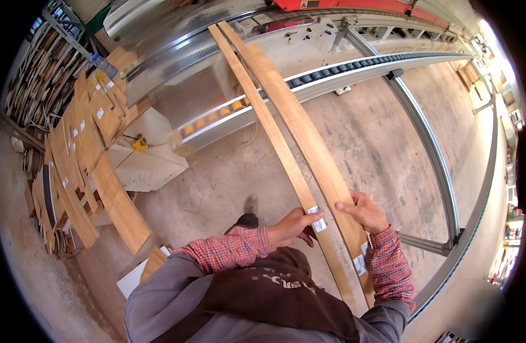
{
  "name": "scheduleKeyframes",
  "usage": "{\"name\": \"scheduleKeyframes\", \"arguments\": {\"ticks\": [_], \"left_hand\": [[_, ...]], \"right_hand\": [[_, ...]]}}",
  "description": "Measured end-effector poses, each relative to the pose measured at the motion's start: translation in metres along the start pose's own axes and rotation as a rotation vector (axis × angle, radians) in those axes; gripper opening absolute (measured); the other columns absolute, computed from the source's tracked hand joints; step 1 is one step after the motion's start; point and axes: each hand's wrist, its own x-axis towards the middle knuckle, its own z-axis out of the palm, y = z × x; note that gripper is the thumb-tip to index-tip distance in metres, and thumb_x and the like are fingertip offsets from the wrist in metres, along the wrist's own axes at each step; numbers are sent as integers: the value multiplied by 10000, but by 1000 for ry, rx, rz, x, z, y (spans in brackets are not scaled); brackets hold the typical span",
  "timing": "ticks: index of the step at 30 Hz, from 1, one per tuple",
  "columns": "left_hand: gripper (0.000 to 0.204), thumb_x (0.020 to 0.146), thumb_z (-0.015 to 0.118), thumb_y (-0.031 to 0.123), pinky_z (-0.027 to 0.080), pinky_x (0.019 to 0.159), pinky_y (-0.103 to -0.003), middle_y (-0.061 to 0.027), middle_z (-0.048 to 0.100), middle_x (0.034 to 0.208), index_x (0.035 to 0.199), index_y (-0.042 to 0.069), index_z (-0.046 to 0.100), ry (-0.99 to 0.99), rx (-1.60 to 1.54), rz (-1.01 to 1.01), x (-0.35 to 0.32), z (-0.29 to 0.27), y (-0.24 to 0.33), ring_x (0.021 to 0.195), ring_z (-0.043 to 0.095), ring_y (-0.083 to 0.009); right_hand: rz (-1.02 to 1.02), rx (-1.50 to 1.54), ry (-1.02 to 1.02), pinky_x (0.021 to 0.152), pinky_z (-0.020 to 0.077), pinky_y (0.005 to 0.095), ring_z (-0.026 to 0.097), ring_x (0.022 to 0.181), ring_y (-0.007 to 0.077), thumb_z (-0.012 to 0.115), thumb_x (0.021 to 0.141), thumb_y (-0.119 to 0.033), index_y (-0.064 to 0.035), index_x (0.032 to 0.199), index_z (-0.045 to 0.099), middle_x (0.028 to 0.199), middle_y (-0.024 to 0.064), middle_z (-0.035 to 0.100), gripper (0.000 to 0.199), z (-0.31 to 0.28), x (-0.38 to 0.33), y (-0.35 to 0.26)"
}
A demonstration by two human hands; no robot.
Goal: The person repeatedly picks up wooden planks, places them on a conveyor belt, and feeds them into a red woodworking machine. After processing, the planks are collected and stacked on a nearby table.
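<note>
Two long wooden boards lie side by side with a narrow gap, running from near my body to the machine at the far side. The left one is a narrow wooden strip point(277, 146) with a white label near its close end. My left hand point(291, 227) grips its left edge, thumb on the label and fingers curled at the side and below. The right one is a wider wooden board point(306, 126), also labelled near its close end. My right hand point(366, 212) is closed on its right edge, thumb on top, fingers partly hidden.
Beneath the boards runs a roller rail point(331, 71) of the machine; a metal frame point(431, 137) stands on the right. Labelled wooden panels point(106, 120) are piled at left, with a yellow tool point(139, 142) and a plastic bottle point(104, 66) nearby. Stacked offcuts point(43, 74) fill a rack.
</note>
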Motion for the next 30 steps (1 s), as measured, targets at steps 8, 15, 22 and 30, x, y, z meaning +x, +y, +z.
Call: {"name": "scheduleKeyframes", "arguments": {"ticks": [8, 15, 22, 30], "left_hand": [[564, 990, 545, 458, 596, 580, -331, -134, 661, 1128, 1340, 18, 498, -73, 60, -62, 8, -2, 10, 905, 705, -237], [582, 986, 542, 466, 595, 592, -340, -152, 670, 1122, 1341, 7, 497, -46, 20, -2, 9, -8, 25, 910, 712, -253], [561, 984, 532, 449, 585, 573, -342, -163, 693, 1079, 1252, -43, 574, -4, 3, 50, 5, -17, 34, 910, 716, -253], [562, 978, 516, 467, 577, 529, -361, -143, 680, 1057, 1245, -24, 569, -10, 46, 49, 8, -18, 30, 875, 711, -244]], "right_hand": [[-25, 13, -63, 856, 527, 291, 649, 967, 135, 678, 956, -317, 48, 1274, 592, 1103, 97, 697, 492, 4, 28, -1], [37, 17, -72, 826, 541, 296, 661, 944, 143, 651, 977, -267, 52, 1268, 590, 1098, 105, 698, 436, 5, 54, -20], [-58, -115, 34, 815, 534, 296, 650, 933, 141, 658, 964, -227, 61, 1244, 603, 1079, 107, 699, 406, 14, 51, -25], [-214, -182, 114, 808, 512, 294, 624, 903, 133, 640, 956, -184, 73, 1183, 617, 1038, 91, 692, 344, 19, 44, -10]]}}
